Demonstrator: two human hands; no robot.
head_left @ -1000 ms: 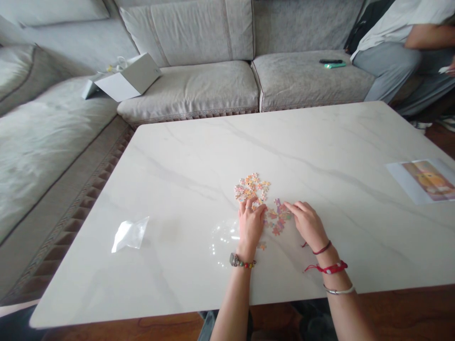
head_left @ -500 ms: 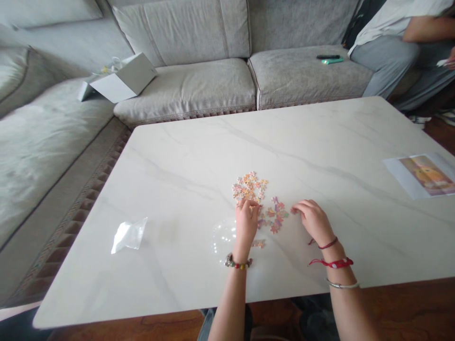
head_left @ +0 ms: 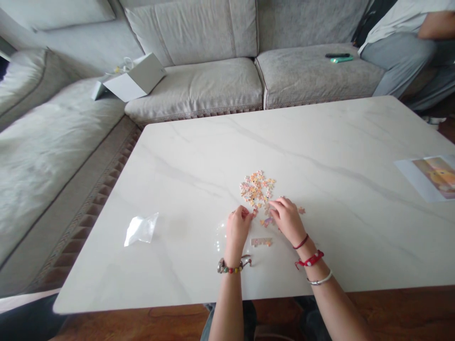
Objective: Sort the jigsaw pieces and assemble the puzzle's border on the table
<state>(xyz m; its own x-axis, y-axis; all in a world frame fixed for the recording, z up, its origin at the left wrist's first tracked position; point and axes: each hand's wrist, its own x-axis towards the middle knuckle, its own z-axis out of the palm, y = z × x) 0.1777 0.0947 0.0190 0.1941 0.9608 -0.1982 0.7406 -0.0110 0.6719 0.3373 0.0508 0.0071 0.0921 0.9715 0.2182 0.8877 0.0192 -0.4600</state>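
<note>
From the head camera, both hands are right in at the pieces. The left hand (head_left: 237,230) sits low over the marble table (head_left: 320,142), its fingers (head_left: 245,212) curled and close together, tips just below a heap of jigsaw pieces (head_left: 256,189). The right hand (head_left: 287,220) closes in from the other side, its fingers (head_left: 275,203) bunched and bent down over a small cluster of pieces (head_left: 267,221) just under the fingertips. Is it pinching one? Can't tell from here, the hand hides the grip. Nice low approach, though: working at the heap's edge with the fingertips is just what small loose pieces call for. A joined strip of pieces (head_left: 261,242) lies below the fingers, between the wrists, and a lone piece (head_left: 301,210) sits just past the right fingertips. A beaded bracelet (head_left: 230,267) circles the left wrist, a red cord (head_left: 310,259) the right. Well left of the fingers lies a plastic bag (head_left: 141,229), well right a printed picture (head_left: 432,177). Far beyond the fingertips are a sofa (head_left: 192,85), a white box (head_left: 135,78) and a seated person (head_left: 401,47).
</note>
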